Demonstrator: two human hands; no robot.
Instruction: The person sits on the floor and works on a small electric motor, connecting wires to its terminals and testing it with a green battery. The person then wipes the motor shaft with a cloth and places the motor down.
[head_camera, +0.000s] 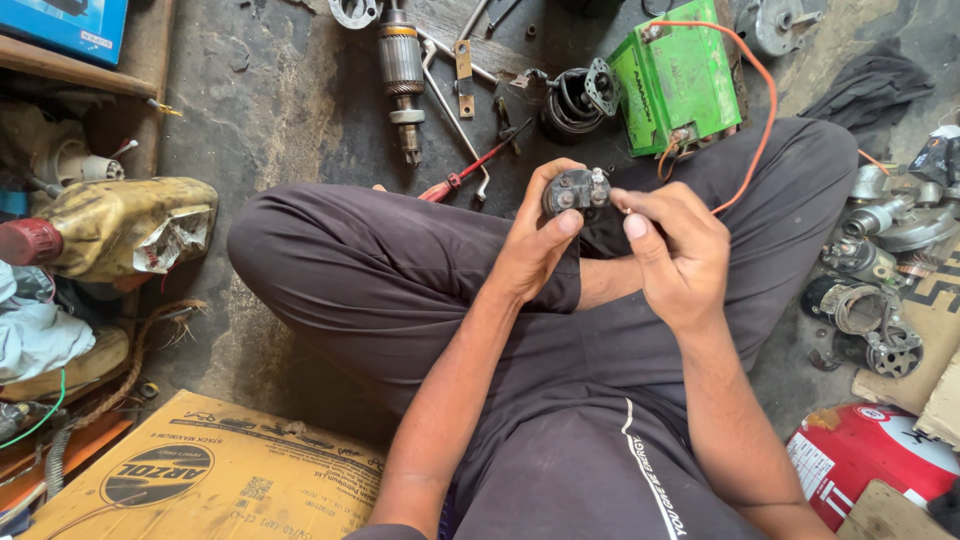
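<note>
While seated cross-legged on stained concrete | left hand (535, 240) grips small dark round metal electrical part (577, 190), thumb across its face | right hand (677, 250) pinches narrow at part's right edge, orange wire (768, 110) close by | part sits just below green box-shaped battery (675, 80) | red-handled screwdriver (470, 172) left of battery.

Left hand (535, 245) raised over crossed legs, fingers curled, thumb pressed forward. Right hand (678, 250) just beside it, fingertips pinched, both forearms angled inward.
</note>
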